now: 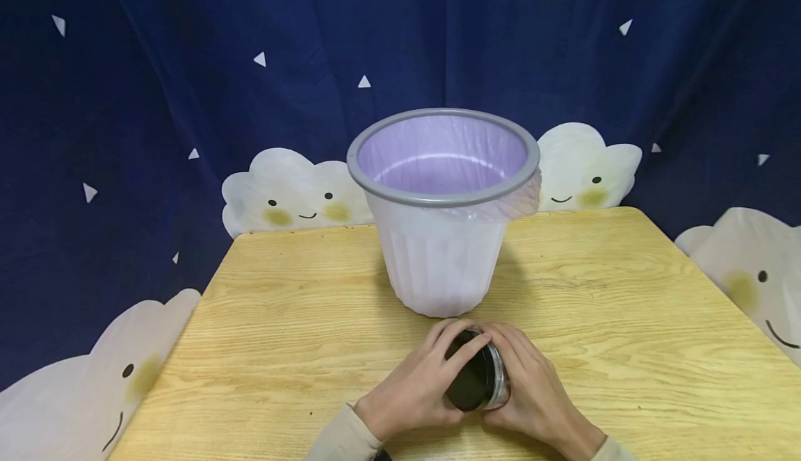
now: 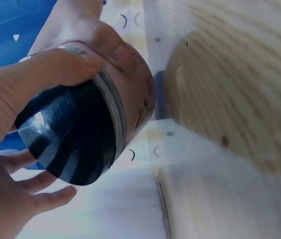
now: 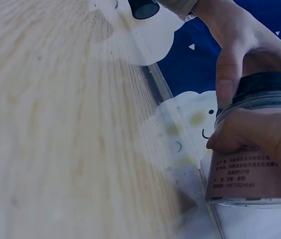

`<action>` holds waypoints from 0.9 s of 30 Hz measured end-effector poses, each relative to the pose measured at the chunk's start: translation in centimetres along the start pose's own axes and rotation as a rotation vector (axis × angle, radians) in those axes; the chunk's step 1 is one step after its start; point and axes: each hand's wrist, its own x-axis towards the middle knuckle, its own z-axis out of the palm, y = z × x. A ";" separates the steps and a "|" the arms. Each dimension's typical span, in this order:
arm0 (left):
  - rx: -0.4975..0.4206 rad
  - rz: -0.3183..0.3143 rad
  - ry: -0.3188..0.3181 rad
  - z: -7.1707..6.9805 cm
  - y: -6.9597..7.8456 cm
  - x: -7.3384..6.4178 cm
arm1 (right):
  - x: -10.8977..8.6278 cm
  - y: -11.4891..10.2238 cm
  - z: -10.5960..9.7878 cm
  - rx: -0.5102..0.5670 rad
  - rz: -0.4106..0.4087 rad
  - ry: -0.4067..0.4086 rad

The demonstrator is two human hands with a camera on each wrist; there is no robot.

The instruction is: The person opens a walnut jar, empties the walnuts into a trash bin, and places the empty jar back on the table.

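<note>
A clear jar (image 1: 499, 381) with a black lid (image 1: 468, 383) is held tilted between both hands, low in the head view and near the table's front. My left hand (image 1: 418, 383) grips the lid; in the left wrist view its thumb lies along the lid's edge and its other fingers are spread on the far side. The jar's body is in the grasp of my right hand (image 1: 530, 386). A pinkish label (image 3: 247, 174) with small dark print wraps the jar in the right wrist view. What the jar contains cannot be made out.
Just beyond the hands a white ribbed bin (image 1: 441, 259) stands upright, with a grey rim (image 1: 443, 201) and a thin plastic liner (image 1: 526, 200) folded over it. The wooden table (image 1: 281, 336) is backed by a dark blue curtain (image 1: 188, 65) with clouds and triangles.
</note>
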 end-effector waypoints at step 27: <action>-0.041 -0.097 -0.009 0.0 0.1 -0.3 | -0.1 0.1 0.0 0.013 0.003 -0.006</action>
